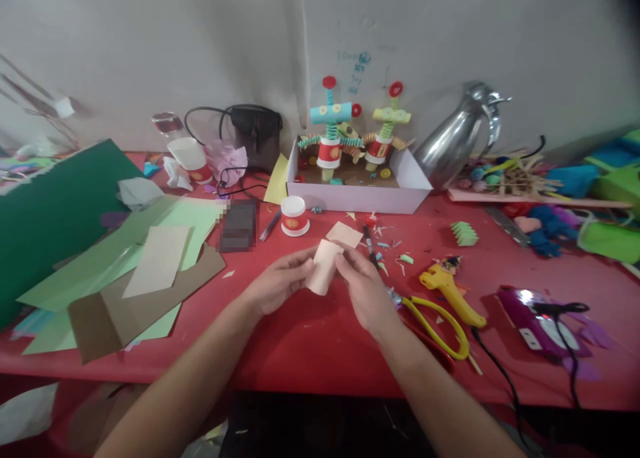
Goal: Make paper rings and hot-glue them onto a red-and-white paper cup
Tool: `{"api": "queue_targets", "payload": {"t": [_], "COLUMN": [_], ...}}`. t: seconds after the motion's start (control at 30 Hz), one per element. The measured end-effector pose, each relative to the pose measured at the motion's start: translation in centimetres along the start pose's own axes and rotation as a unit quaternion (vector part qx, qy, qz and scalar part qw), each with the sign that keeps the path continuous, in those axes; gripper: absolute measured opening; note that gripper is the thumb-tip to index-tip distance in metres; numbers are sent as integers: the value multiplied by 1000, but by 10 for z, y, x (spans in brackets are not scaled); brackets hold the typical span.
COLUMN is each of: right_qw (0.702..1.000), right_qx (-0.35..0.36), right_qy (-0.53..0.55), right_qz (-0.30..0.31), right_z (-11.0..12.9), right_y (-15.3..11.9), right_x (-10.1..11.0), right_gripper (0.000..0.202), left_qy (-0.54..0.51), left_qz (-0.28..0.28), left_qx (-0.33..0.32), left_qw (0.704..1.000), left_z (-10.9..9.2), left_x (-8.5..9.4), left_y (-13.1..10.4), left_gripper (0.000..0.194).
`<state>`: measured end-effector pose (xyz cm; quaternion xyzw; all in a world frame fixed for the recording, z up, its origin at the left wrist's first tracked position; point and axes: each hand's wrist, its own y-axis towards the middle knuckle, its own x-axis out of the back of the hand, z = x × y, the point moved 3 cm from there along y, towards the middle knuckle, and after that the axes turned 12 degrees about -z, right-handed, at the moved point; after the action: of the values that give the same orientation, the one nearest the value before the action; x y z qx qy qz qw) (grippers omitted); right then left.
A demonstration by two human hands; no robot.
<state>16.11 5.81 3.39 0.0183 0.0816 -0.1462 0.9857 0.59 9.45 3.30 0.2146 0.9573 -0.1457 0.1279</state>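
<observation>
Pinching the cream paper roll (323,271) from both sides, the left hand (280,283) and right hand (369,290) hold it tilted above the red tabletop (305,361), near its front edge. The fingers and thumb of each are clamped on the paper.

Nearest on the right lie yellow-handled pliers (431,330), a yellow glue gun (454,297) and a magenta device (537,328) with a black cable across it. On the left, a bent brown cardboard piece (137,315) and a cream paper rectangle (157,261) lie over light green sheets (63,308).

Just beyond the hands are a flat cream paper piece (345,234), a black marker (369,243) and scattered scraps. Farther left, a red-and-white paper cup (294,218) stands beside a pen (271,226); a dark rectangular item (239,225) is blurred.

Toward the wall (200,38), a shallow white box (357,198) holds two paper-cup figures (330,153) with coiled paper arms. A black bag (260,138) sits left of the box, and a silver jug (450,141) leans at its right.
</observation>
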Motion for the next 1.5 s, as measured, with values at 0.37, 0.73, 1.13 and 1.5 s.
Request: {"api": "queue_targets", "payload": {"t": [0.37, 0.73, 1.13, 1.5], "right_qw": [980, 974, 795, 868], "right_qx": [122, 143, 249, 78], "right_qy": [-147, -152, -551, -490], "right_qz": [-49, -90, -54, 11], "right_z": [-6, 29, 3, 2], "right_y": [-2, -22, -81, -80], "right_x": [5, 28, 148, 153], "right_gripper": [42, 29, 38, 45], "left_qy": [205, 209, 288, 280], "left_qz": [-180, -132, -252, -230], "left_qx": [-189, -192, -206, -230], "left_qw": [943, 950, 901, 903], "left_z": [12, -6, 12, 9], "left_x": [10, 9, 9, 0], "left_y": [12, 7, 13, 8], "left_gripper": [41, 82, 62, 51]}}
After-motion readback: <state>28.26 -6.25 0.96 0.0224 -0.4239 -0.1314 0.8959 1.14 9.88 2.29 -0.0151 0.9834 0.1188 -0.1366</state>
